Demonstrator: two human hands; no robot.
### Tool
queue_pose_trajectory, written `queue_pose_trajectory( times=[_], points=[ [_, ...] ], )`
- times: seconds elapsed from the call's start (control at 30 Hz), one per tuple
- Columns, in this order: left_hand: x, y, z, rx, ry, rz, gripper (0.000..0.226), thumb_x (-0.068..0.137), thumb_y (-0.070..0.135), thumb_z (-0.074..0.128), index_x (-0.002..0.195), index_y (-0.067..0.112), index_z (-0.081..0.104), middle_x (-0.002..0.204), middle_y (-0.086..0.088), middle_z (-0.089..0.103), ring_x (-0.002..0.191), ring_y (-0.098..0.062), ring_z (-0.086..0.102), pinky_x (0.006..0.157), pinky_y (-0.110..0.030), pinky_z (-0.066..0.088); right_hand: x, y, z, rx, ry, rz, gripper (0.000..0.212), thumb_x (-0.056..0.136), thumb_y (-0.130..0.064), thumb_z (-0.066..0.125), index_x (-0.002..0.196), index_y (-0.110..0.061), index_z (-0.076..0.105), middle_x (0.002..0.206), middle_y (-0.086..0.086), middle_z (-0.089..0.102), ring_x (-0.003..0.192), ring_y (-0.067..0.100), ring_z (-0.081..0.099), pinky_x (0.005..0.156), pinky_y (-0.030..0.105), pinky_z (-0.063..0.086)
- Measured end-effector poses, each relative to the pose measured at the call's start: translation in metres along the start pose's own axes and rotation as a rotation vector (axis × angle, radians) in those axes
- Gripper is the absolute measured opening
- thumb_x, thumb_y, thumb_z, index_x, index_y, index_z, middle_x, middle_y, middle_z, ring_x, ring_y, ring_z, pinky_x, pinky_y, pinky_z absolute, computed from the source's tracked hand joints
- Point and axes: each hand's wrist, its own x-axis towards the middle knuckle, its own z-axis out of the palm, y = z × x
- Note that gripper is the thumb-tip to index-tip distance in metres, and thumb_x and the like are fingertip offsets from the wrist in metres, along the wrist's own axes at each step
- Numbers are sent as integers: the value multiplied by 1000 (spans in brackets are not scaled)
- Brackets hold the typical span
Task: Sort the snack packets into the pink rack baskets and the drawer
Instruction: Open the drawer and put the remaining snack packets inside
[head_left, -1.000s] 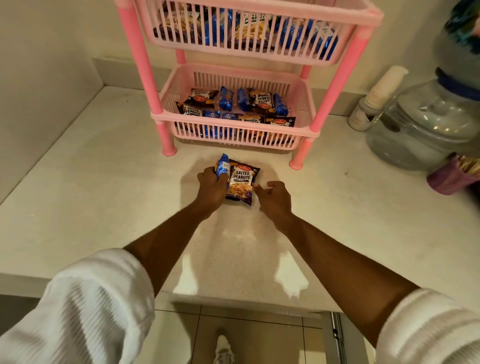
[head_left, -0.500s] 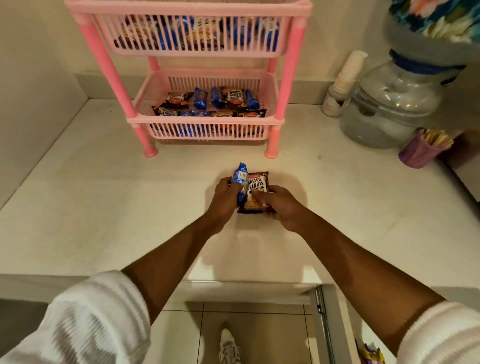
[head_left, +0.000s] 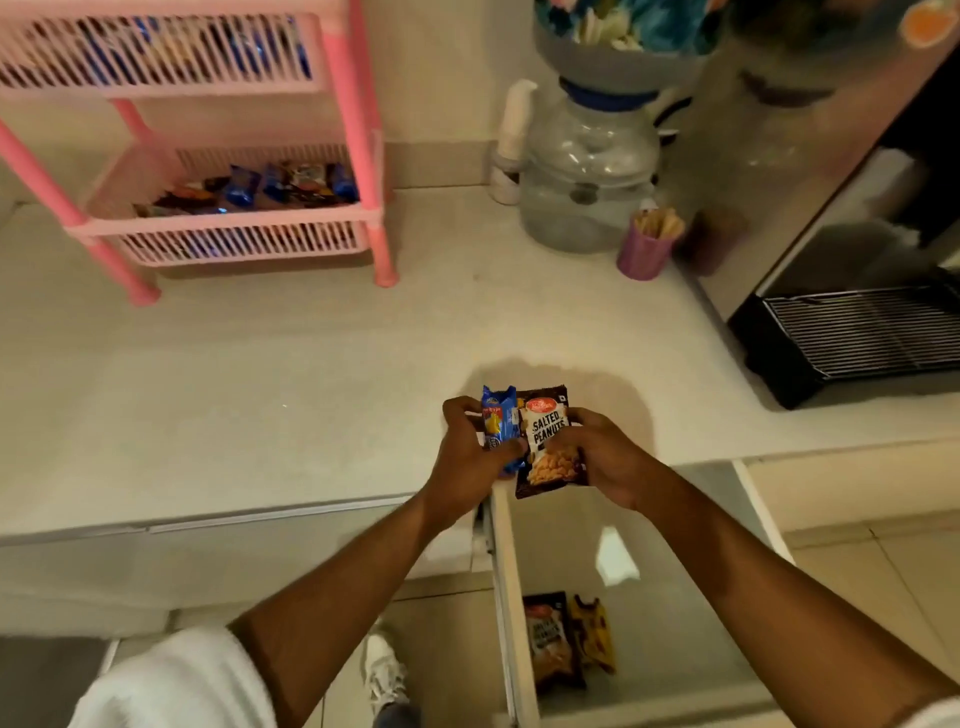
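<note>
My left hand (head_left: 467, 462) grips a small blue snack packet (head_left: 497, 421), held upright. Beside it my right hand (head_left: 605, 460) holds a dark salted peanuts packet (head_left: 548, 441); the two packets touch. Both hands hover at the counter's front edge, just above the open drawer (head_left: 511, 597). In the drawer lie two dark snack packets (head_left: 566, 636). The pink rack (head_left: 363, 156) stands at the back left; its lower basket (head_left: 228, 223) holds several blue and dark packets, and its upper basket (head_left: 161, 83) holds more.
A large clear water jar (head_left: 589, 176) with a stack of cups beside it stands at the back right. A purple cup of sticks (head_left: 647, 249) is in front of it. A black drip-tray grille (head_left: 857, 338) of a machine sits at right. My shoe (head_left: 384, 670) is on the floor tiles.
Both hands lifted the two packets off the counter and drew them back toward me to the front edge. The view swung right and down, revealing the open drawer.
</note>
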Motion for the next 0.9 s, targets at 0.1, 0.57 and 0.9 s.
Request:
queue_pose_trajectory(
  times=[0.1, 0.57, 0.9],
  points=[
    [-21, -15, 49, 1, -65, 57, 68, 83, 9, 76, 127, 27, 27, 109, -4, 57, 95, -18, 70, 63, -33, 61, -30, 25, -40, 0, 6, 5, 39, 84, -19, 78, 120, -15, 64, 111, 14, 76, 99, 33, 75, 83, 45, 61],
    [-59, -128, 150, 559, -330, -161, 56, 83, 36, 74, 128, 37, 41, 102, 16, 58, 79, 4, 60, 57, -7, 49, -80, 142, -157, -439, 215, 301, 37, 83, -10, 81, 117, -8, 66, 107, 12, 76, 96, 27, 74, 90, 46, 60],
    [-51, -174, 212, 620, -358, -391, 63, 81, 30, 78, 128, 19, 38, 115, -11, 51, 90, -29, 66, 66, -43, 62, -50, 202, -178, -831, 277, 428, 63, 72, -24, 88, 125, -10, 58, 121, 9, 67, 105, 22, 64, 86, 33, 54]
  ],
)
